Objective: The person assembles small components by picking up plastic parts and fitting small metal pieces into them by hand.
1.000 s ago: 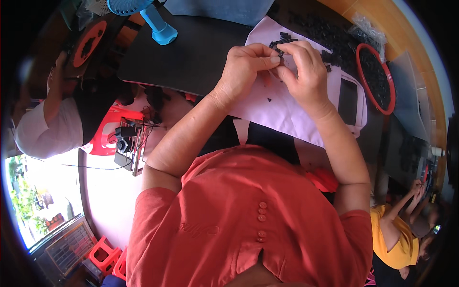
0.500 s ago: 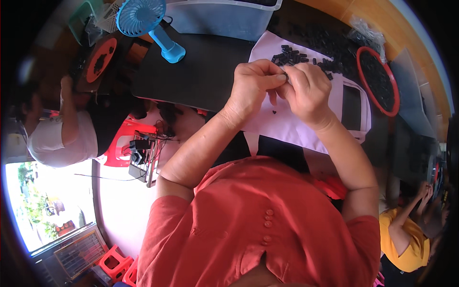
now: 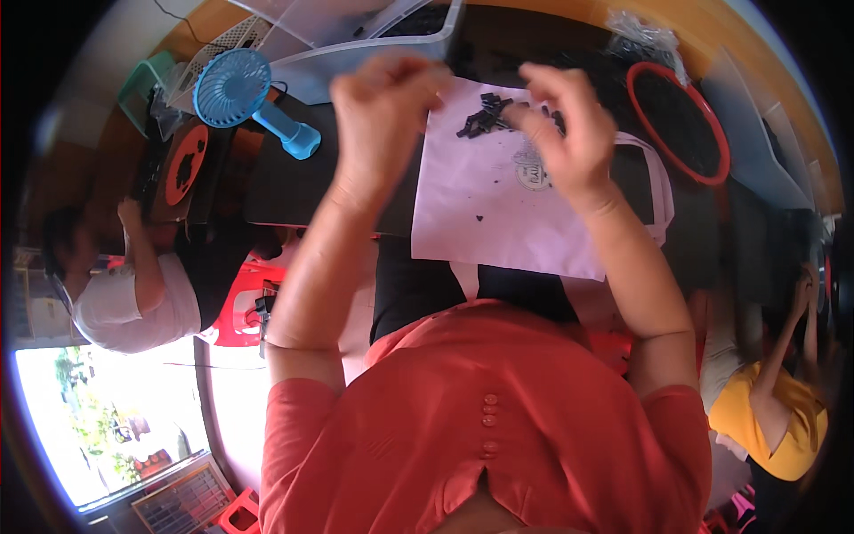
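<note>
My left hand [image 3: 384, 125] is raised beside the left edge of a pale pink cloth bag [image 3: 471, 236], in front of a clear plastic bin [image 3: 311, 76]. Its fingers are drawn together and blurred; whatever they may hold does not show. Over the bag hovers my right hand [image 3: 574, 133], thumb and fingers apart, with nothing visible between them. Short black tube-like pieces [image 3: 485, 117] lie heaped on the bag, near the right fingertips. A tiny dark bit [image 3: 479, 218] rests lower on the cloth.
A blue handheld fan [image 3: 233, 89] stands on the dark table [image 3: 285, 191], left of my left hand. At the right sit a red-rimmed round tray [image 3: 722, 147] and crumpled clear plastic [image 3: 645, 40]. People in white [image 3: 133, 303] and yellow [image 3: 769, 409] work at either side.
My hands were together over the bag and have now parted. The left has moved left and up toward the bin; the right has opened near the black pieces. The whole view has shifted slightly.
</note>
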### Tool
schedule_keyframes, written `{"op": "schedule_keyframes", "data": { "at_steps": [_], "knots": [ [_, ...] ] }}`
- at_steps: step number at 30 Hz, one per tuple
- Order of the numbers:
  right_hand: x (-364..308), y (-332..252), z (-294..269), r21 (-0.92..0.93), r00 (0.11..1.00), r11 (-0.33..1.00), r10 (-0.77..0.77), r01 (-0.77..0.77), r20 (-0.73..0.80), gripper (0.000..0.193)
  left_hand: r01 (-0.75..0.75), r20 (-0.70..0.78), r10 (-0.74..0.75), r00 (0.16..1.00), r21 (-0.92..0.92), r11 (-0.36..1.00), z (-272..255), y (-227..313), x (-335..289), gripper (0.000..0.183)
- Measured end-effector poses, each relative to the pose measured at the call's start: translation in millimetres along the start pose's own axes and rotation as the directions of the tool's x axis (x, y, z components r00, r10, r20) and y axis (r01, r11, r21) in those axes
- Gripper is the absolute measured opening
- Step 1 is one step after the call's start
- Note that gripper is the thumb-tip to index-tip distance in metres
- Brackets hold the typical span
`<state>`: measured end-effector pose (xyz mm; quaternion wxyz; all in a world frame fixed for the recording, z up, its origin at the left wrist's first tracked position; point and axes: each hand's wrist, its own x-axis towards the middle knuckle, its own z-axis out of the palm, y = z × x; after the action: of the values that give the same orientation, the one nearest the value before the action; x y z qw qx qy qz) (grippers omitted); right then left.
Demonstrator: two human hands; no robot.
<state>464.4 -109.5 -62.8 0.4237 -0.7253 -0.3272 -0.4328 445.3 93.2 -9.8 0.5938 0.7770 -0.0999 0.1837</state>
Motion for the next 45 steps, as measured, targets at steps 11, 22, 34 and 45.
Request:
{"op": "schedule_keyframes", "data": {
  "at_steps": [11,22,34,45],
  "knots": [
    [19,36,-86,0.24,0.664,0.64,0.747,-0.73,0.027,0.013,-0.575,0.051,0.67,0.74,0.565,0.592,8,-21,70,0.011],
    [-36,31,-93,-0.669,0.7,0.732,0.41,0.13,0.585,0.017,-0.693,0.442,0.553,0.706,0.269,0.669,160,-78,45,0.019],
    [-43,30,-93,-0.656,0.708,0.753,0.435,0.053,0.557,0.014,-0.829,0.573,0.605,0.554,0.311,0.465,200,-93,53,0.016],
    [-43,30,-93,-0.657,0.699,0.753,0.454,0.031,0.553,0.016,-0.822,0.589,0.596,0.546,0.239,0.517,149,-104,54,0.013]
  ]
}}
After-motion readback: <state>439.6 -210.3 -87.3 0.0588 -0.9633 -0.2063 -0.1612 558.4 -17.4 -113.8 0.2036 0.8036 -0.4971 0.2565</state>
